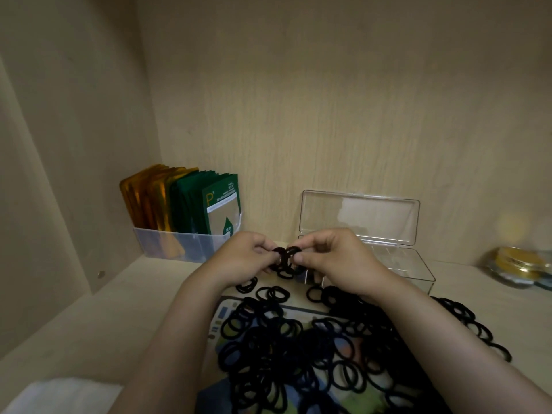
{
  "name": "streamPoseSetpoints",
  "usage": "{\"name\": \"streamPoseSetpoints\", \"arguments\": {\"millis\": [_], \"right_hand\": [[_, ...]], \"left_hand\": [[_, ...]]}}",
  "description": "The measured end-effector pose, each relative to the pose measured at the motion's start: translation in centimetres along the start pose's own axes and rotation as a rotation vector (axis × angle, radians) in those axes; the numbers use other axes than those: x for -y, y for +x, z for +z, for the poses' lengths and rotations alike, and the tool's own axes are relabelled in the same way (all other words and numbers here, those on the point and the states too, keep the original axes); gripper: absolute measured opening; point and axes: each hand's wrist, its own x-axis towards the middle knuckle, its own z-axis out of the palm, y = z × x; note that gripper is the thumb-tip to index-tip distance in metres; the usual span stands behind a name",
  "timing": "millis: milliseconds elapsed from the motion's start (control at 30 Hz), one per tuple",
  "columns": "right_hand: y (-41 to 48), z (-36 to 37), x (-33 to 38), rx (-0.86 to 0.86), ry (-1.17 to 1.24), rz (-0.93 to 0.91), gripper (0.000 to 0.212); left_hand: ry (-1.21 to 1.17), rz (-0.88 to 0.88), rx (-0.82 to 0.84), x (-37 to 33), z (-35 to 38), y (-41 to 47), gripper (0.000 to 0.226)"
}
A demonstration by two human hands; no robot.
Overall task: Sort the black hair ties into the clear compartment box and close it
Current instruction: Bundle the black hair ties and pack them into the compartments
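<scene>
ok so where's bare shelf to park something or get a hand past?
Biggest free patch: the shelf floor on the left, bordered by the side wall, the packet bin and the white cloth. A narrower strip lies between the clear box and the jars. Centre front is crowded with the hair tie pile, spilling right.

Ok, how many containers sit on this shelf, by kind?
Clear compartment box, open: 1
Translucent bin holding sachets: 1
Gold-lidded jar, blurred: 1
Total: 3
</scene>
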Motion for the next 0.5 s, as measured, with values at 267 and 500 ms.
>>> {"name": "streamPoseSetpoints", "arguments": {"millis": [267,500], "right_hand": [[0.5,0.8,-1.0,-0.159,0.016,0.022,0.011],[0.6,1.1,-0.9,-0.086,-0.102,-0.016,0.009]], "left_hand": [[-0.338,-0.018,0.115,-1.9,0.7,-0.8,0.017],[-0.373,-0.002,0.203,-2.1,-0.8,-1.6,0.026]]}}
